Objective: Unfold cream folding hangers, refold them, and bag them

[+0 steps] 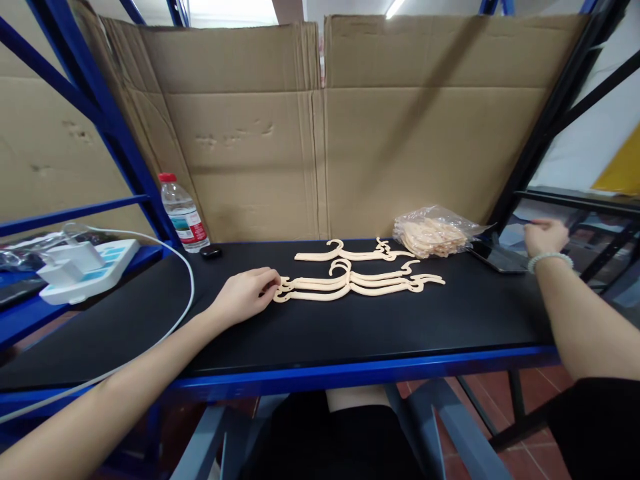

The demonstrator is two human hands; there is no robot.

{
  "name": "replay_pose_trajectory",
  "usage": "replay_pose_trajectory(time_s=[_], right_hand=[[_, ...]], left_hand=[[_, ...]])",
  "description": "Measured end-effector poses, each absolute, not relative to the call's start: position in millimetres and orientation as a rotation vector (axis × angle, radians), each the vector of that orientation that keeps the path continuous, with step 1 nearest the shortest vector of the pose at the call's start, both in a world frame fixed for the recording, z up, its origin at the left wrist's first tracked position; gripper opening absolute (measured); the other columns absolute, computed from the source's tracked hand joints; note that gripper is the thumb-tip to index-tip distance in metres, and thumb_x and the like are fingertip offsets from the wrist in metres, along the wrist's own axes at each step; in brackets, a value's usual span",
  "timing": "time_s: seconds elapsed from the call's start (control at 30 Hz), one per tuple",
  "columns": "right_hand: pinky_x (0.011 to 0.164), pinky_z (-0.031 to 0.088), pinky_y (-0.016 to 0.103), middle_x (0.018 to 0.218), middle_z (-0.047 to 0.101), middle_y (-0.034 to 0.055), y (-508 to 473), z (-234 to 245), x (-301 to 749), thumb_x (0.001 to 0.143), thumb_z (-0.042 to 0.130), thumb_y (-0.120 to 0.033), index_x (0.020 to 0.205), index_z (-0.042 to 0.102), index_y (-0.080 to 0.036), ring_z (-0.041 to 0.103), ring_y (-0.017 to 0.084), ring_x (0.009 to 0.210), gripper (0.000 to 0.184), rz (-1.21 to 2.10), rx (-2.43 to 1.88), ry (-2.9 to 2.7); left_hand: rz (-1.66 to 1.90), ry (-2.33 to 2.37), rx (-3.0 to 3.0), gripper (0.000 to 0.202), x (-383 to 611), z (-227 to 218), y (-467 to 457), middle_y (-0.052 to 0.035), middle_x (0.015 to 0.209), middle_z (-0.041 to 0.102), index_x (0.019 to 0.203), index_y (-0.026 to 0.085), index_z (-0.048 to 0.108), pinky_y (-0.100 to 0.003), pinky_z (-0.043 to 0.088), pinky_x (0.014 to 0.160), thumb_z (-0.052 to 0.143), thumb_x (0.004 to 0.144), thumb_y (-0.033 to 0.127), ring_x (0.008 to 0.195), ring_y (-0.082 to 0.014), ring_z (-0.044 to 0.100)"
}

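At the far left, a white power strip (113,257) is sitting beside the worktop (350,343), and its white cable (191,287) is looping across the left end towards the front left corner. A water bottle (183,217) is standing near the back left corner, with a small black object (211,252) lying just beside it.

The left hand (245,293) is coming in over the front edge and is the nearer one to the front hangers (320,285). These beige hangers are lying around the middle of the worktop, directly to the right of that hand's fingertips, their long axis running left to right, roughly along the front edge. Their left ends are meeting the curled fingers; whether this grip is pinching one or only resting against them, I cannot tell.

Behind them, the back hangers (357,255) are lying nearly parallel, near the back edge. Room for moving is stretching from the front hangers to the front edge.

Further right, a clear bag (433,233) of beige pieces is resting towards the back right corner, a dark flat device (500,257) beside it. The right hand (547,237) is hanging at the right edge, well apart from the hangers; its fingers are curling, and I cannot tell whether it is holding anything.
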State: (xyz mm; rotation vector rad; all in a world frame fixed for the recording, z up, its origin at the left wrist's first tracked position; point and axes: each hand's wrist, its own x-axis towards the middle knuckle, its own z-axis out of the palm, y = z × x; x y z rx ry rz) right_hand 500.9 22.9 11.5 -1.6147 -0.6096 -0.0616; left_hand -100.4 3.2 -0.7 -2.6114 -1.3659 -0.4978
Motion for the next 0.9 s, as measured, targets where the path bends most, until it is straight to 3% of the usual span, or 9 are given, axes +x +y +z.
replay_pose_trajectory(time_s=[0.1,0.23,0.3,0.4,0.53,0.7,0.9], right_hand=[[0.090,0.043,0.035,0.102,0.065,0.0128,28.4,35.7,471.4,0.071,0.052,-0.012,0.108,0.060,-0.014,0.059,0.021,0.093,0.038,-0.311,-1.464,-0.666],[0.074,0.049,0.029,0.080,0.068,0.0063,35.3,61.7,403.6,0.072,0.063,-0.025,0.093,0.067,-0.015,0.063,0.018,0.076,0.024,-0.058,-1.341,-1.462],[0.076,0.048,0.031,0.077,0.069,0.0053,44.2,65.1,367.3,0.077,0.059,-0.027,0.092,0.070,-0.016,0.063,0.019,0.075,0.021,-0.015,-1.458,-1.851],[0.087,0.045,0.034,0.088,0.070,0.0067,70.8,58.5,325.0,0.078,0.056,-0.018,0.091,0.072,-0.017,0.063,0.023,0.087,0.021,-0.152,-1.783,-2.219],[0.087,0.046,0.039,0.083,0.070,0.0122,116.3,42.0,297.1,0.073,0.063,-0.018,0.083,0.072,-0.012,0.064,0.028,0.090,0.015,-0.107,-1.948,-2.235],[0.078,0.051,0.042,0.078,0.069,0.0204,146.8,24.6,282.4,0.072,0.069,-0.026,0.088,0.072,-0.003,0.065,0.033,0.087,0.028,-0.023,-2.095,-2.168],[0.084,0.051,0.040,0.095,0.068,0.0257,155.8,7.7,276.6,0.062,0.073,-0.012,0.097,0.070,-0.001,0.065,0.034,0.097,0.037,-0.018,-2.161,-2.048]], left_hand=[[-0.514,-1.367,-2.613,0.021,-100.4,-1.2,4.0,-0.0014,0.087,0.066,0.085,0.022,0.058,-0.023,0.039,0.057,0.039,0.084,0.030,0.071,-0.0155,0.060],[-0.529,-1.371,-2.595,0.021,-100.1,-1.2,4.0,-0.0014,0.088,0.067,0.085,0.022,0.058,-0.024,0.039,0.058,0.039,0.085,0.031,0.070,-0.0155,0.060],[-0.519,-1.376,-2.595,0.021,-100.3,-1.1,3.4,-0.0016,0.089,0.066,0.086,0.022,0.058,-0.024,0.039,0.058,0.039,0.085,0.030,0.072,-0.0159,0.060],[-0.508,-1.387,-2.599,0.020,-101.6,-1.3,2.6,-0.0017,0.089,0.066,0.087,0.021,0.058,-0.024,0.039,0.058,0.039,0.086,0.030,0.073,-0.0163,0.060],[-0.504,-1.381,-2.598,0.019,-102.6,-2.5,2.6,-0.0009,0.089,0.065,0.087,0.021,0.057,-0.025,0.038,0.059,0.040,0.087,0.029,0.073,-0.0159,0.060],[-0.541,-1.380,-2.605,0.017,-101.5,-3.0,2.7,-0.0002,0.089,0.064,0.086,0.021,0.057,-0.025,0.038,0.061,0.041,0.087,0.027,0.073,-0.0151,0.059],[-0.543,-1.362,-2.604,0.016,-101.3,-3.3,2.6,0.0000,0.087,0.064,0.086,0.021,0.057,-0.025,0.036,0.060,0.041,0.087,0.026,0.072,-0.0149,0.058]])
